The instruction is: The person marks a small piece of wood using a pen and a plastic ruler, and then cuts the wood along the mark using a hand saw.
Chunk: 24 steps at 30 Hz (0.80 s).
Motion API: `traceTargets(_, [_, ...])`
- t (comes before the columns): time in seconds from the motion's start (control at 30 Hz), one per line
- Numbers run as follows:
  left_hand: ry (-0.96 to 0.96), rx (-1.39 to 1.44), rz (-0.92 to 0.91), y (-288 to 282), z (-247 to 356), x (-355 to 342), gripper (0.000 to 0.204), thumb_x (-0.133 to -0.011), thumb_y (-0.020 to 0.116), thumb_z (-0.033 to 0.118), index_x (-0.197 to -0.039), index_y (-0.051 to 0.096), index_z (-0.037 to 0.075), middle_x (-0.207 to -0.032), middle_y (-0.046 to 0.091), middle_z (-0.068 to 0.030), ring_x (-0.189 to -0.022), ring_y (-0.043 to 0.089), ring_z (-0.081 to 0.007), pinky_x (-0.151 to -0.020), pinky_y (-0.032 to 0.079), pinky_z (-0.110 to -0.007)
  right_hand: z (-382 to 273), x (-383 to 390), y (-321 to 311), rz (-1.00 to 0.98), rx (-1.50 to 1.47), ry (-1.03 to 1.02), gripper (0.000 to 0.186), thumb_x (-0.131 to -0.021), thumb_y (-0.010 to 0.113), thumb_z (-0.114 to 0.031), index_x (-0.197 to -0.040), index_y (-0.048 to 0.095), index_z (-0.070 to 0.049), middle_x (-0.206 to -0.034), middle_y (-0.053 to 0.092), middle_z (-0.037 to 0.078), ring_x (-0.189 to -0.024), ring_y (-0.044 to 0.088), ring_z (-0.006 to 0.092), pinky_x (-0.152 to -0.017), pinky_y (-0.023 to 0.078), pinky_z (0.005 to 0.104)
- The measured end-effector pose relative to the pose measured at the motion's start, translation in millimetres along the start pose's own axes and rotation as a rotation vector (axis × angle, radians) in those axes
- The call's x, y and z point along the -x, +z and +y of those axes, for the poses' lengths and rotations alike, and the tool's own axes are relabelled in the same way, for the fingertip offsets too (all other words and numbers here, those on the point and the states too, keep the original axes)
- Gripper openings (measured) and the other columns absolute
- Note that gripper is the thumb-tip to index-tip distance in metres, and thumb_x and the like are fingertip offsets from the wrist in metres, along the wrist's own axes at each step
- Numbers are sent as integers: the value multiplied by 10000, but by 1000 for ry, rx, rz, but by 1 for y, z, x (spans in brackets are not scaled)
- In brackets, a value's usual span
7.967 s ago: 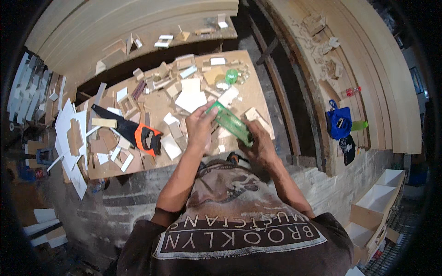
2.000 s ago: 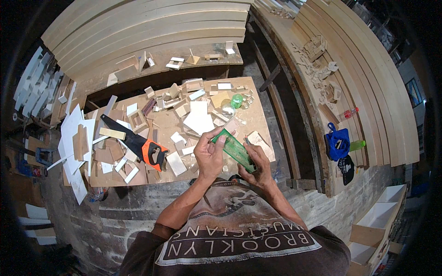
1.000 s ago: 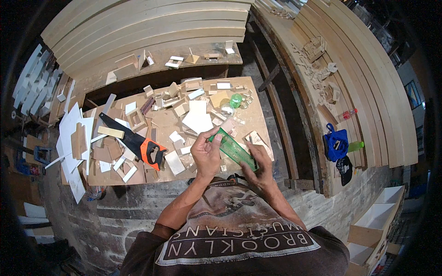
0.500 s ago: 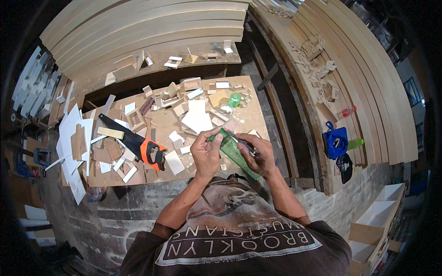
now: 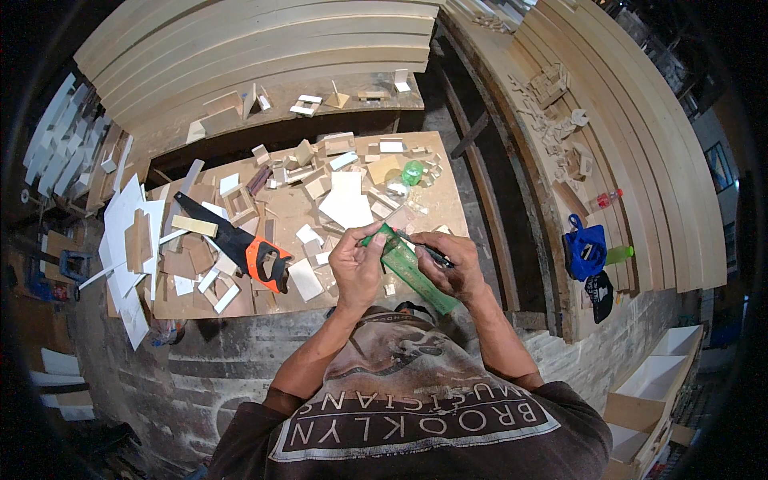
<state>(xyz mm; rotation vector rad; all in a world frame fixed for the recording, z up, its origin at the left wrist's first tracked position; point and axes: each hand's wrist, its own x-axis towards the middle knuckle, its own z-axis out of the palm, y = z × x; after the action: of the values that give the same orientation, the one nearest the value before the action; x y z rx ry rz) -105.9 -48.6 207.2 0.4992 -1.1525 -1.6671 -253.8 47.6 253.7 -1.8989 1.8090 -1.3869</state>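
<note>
My left hand (image 5: 358, 262) is closed on the upper end of a green see-through plastic strip (image 5: 422, 282), thumb and fingers pinching it. The strip slants down to the right, above the table's front edge. My right hand (image 5: 452, 260) is wrapped round a slim dark tool (image 5: 433, 254). Its tip lies close to the strip's upper part, just right of my left fingers. Whether the tip touches the plastic I cannot tell; the tool's kind is not clear.
The low worktable (image 5: 448, 210) carries many wood offcuts, a white board (image 5: 346, 202), a green bottle piece (image 5: 412, 171) and an orange-handled handsaw (image 5: 264, 260). White sheets (image 5: 128, 252) overhang its left side. A blue bag (image 5: 586, 248) and red-capped bottle (image 5: 605, 199) are on the right bench.
My right hand has turned slightly, with the dark tool now lying flatter along the fingers. My left hand keeps its pinch on the strip. The whole view has shifted a little.
</note>
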Motion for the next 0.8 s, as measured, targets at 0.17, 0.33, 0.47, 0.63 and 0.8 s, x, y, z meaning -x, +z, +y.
traceTargets(0.17, [1, -5, -15, -1, -3, -1, 191, -972, 610, 0, -1142, 626, -85, -1025, 702, -123, -893, 661, -107, -785, 538, -225, 0, -6, 1, 16, 12, -9, 287, -810, 719, -3, -1094, 681, -15, -998, 735, 166, -852, 737, 286, -736, 583, 352])
traceTargets(0.33, [-20, -7, -26, -1, -5, 2, 188, -969, 612, -7, -1141, 628, -78, -1038, 699, -116, -905, 656, -104, -798, 532, -221, -2, -5, 1, 60, 6, -25, 247, -809, 720, -13, -1055, 700, 0, -897, 733, 172, -759, 730, 270, -667, 557, 335])
traceTargets(0.47, [-34, -31, -50, 0, -7, 7, 184, -969, 609, -9, -1142, 630, -71, -1054, 696, -119, -909, 654, -109, -818, 528, -221, -5, -1, -5, 37, 12, -4, 256, -796, 720, 4, -1051, 701, -3, -841, 724, 167, -711, 720, 266, -628, 541, 328])
traceTargets(0.63, [-41, 8, -34, 3, -8, 7, 179, -976, 599, -6, -1139, 627, -73, -1063, 696, -133, -914, 664, -132, -835, 530, -229, 3, 15, -3, 16, -1, 72, 260, -787, 721, 15, -1046, 702, -4, -804, 714, 158, -671, 703, 255, -606, 527, 318])
traceTargets(0.8, [-49, 21, -60, 2, -3, 2, 180, -977, 600, 2, -1138, 622, -77, -1063, 697, -145, -916, 675, -139, -822, 538, -240, 0, 20, -8, 8, 57, 69, 231, -784, 711, 19, -1014, 705, -3, -817, 716, 157, -669, 701, 250, -607, 525, 316])
